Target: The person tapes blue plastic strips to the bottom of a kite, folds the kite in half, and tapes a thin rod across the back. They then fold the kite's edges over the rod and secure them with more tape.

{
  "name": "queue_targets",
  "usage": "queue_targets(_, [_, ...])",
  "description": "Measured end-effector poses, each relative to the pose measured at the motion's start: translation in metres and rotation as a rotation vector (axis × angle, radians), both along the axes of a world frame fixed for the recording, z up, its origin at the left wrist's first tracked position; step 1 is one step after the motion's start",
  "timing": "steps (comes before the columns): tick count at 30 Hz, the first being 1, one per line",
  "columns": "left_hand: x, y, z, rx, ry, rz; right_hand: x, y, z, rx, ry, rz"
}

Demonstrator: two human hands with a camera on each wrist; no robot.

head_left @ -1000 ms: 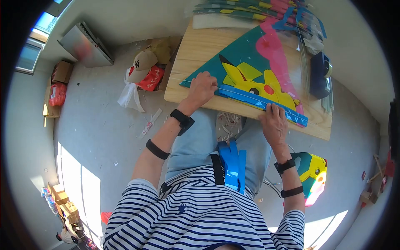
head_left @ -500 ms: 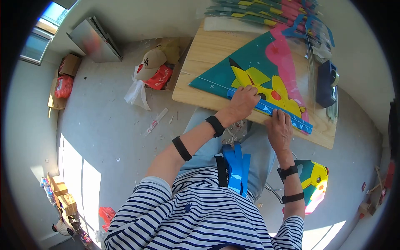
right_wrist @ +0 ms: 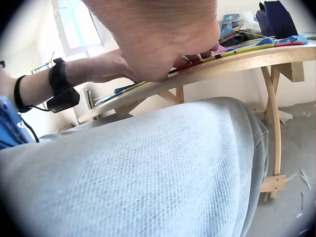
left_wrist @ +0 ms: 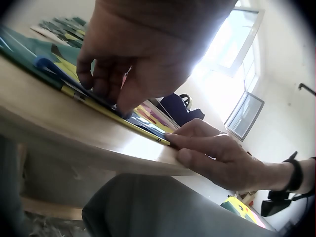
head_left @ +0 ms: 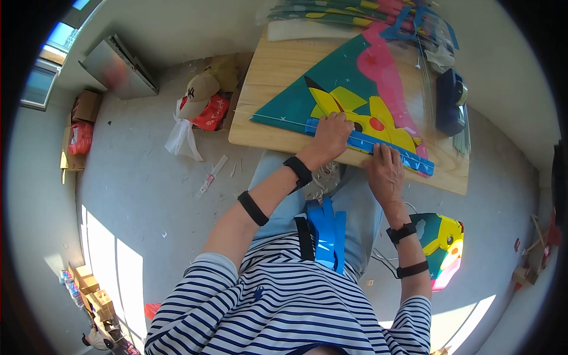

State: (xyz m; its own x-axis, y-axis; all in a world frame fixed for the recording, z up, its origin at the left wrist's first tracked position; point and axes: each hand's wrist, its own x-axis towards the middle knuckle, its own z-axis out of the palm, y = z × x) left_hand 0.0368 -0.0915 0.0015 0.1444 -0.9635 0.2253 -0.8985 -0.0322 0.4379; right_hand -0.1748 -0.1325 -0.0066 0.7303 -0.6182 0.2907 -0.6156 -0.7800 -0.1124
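A triangular printed sheet (head_left: 331, 74), teal and pink with a yellow cartoon character, lies on the wooden table (head_left: 260, 139). Along its near edge runs a shiny blue strip (head_left: 362, 142). My left hand (head_left: 329, 138) bends over the strip near its left end; in the left wrist view its thumb and curled fingers pinch the strip's edge. Farther right, my right hand (head_left: 386, 177) rests extended fingertips on the strip, close to the table's front edge. The right wrist view shows the underside of my right hand (right_wrist: 163, 44), with its fingertips mostly hidden.
Stacked printed sheets (head_left: 322, 16) sit at the table's back. A dark blue tape dispenser (head_left: 449, 109) stands on the right. Blue strips (head_left: 325, 236) hang at my waist. Another printed sheet (head_left: 435, 245) is low on the right. A cap (head_left: 201, 90) sits on bags left of the table.
My left hand has moved right, from beyond the blue strip's left end onto the strip. My right hand keeps its place on the strip. The head view has shifted slightly.
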Motion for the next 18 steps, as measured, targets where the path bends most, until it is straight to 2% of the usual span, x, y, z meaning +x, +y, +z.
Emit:
queue_targets(6, [-0.003, 0.003, -0.004, 0.025, -0.01, -0.006, 0.002, 0.0, 0.002, -0.009, -0.02, 0.007])
queue_targets(8, [-0.008, 0.007, -0.008, -0.16, -0.055, 0.048, -0.001, -0.001, 0.003, -0.004, -0.024, -0.004])
queue_targets(12, [-0.009, 0.014, -0.011, -0.208, -0.016, 0.032, 0.0, 0.0, 0.002, -0.031, -0.049, 0.015])
queue_targets(18, [-0.012, 0.021, -0.012, -0.225, -0.107, 0.032, -0.001, 0.001, 0.003, -0.029, -0.035, 0.005])
